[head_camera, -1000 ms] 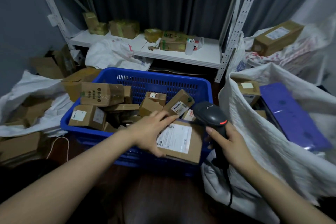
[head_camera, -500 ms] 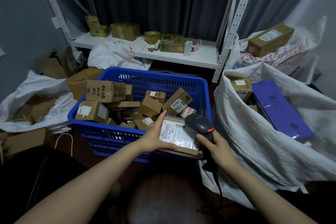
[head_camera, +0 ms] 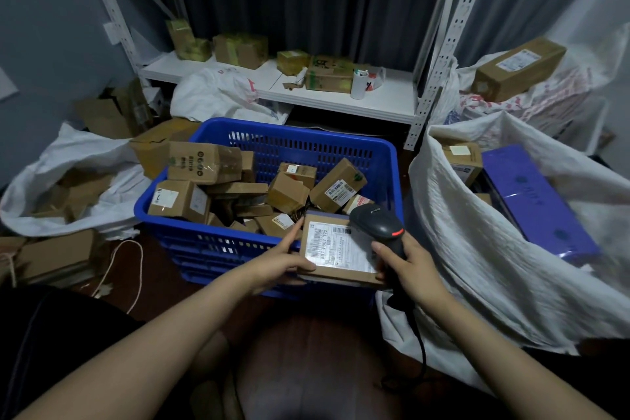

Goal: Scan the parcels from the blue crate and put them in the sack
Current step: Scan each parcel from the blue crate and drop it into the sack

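A blue crate [head_camera: 341, 147] full of several brown cardboard parcels stands in front of me. My left hand [head_camera: 278, 262] grips a flat brown parcel [head_camera: 335, 251] by its left edge, white label up, over the crate's near right corner. My right hand [head_camera: 410, 268] grips the handle of a black barcode scanner [head_camera: 373, 218], whose head hangs over the parcel's right end. The white sack [head_camera: 484, 249] gapes open just to the right, with a purple box [head_camera: 535, 201] and brown parcels inside.
A white metal shelf [head_camera: 341, 99] with taped boxes stands behind the crate. Another white sack [head_camera: 61, 181] of cardboard lies at the left, flattened boxes [head_camera: 58, 256] beside it. A long box [head_camera: 518, 68] rests on bags at the far right. The scanner cable [head_camera: 421, 351] hangs down.
The parcel has tilted so its label faces up more squarely, and my left hand shifted to its left edge. The scanner stays over the parcel's right end.
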